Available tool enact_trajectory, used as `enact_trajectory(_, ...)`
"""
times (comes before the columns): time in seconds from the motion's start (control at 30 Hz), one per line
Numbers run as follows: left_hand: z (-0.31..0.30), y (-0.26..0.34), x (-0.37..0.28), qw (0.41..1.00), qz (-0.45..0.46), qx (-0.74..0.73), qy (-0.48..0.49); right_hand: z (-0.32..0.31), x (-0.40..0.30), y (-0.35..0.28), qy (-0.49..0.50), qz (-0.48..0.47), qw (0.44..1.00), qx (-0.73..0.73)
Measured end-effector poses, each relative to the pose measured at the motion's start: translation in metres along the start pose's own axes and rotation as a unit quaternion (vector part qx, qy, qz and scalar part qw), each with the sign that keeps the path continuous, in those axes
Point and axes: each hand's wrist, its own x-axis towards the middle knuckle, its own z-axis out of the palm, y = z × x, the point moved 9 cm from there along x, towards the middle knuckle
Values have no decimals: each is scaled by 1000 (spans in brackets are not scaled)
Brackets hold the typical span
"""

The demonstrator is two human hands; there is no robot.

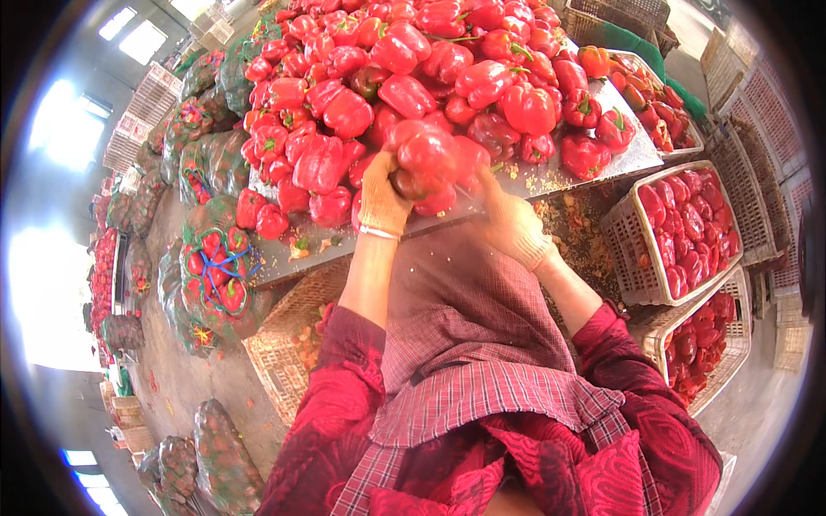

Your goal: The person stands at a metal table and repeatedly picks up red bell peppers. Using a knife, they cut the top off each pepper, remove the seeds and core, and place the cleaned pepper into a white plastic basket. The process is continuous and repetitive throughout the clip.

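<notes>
My left hand [385, 197], in a tan knit work glove with a white band at the wrist, grips a glossy red bell pepper [423, 155] above the front edge of the metal table [335, 248]. Close to its right is my right hand [513, 222], gloved the same way, with curled fingers blurred by motion. A thin pale streak shows between this hand and the pepper; whether it is a tool I cannot tell. Behind both hands rises a large heap of red bell peppers [406, 93], some with green stems.
Plastic crates of red peppers [623, 267] stand to the right, with another crate [697, 138] behind. Below the table's left side is a crate [274, 361] with scraps. Net sacks of peppers [222, 171] line the left floor. Seeds and trimmings [574, 226] litter the area right of my lap.
</notes>
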Motion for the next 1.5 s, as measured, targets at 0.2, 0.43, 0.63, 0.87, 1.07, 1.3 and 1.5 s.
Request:
enact_trajectory(0.2,-45,46,-11,990,104,18,95,-36,-37,82,142,12,990,16)
enact_trajectory(0.43,-8,77,-12,974,167,155,4,-68,-6,-59,117,-91,949,279)
enact_trajectory(0.63,11,55,-7,987,25,143,-67,-16,34,-46,-127,-31,893,431)
enact_trajectory(0.87,30,-6,-13,982,-159,35,-99,30,39,12,-97,32,877,469)
enact_trajectory(1.07,12,-50,-4,916,-254,-302,64,45,31,46,-67,233,774,584)
enact_trajectory(1.3,-33,-116,6,619,-226,-684,312,67,20,55,-42,319,615,720)
enact_trajectory(1.5,-118,-105,38,960,-145,-5,240,20,3,68,60,297,724,620)
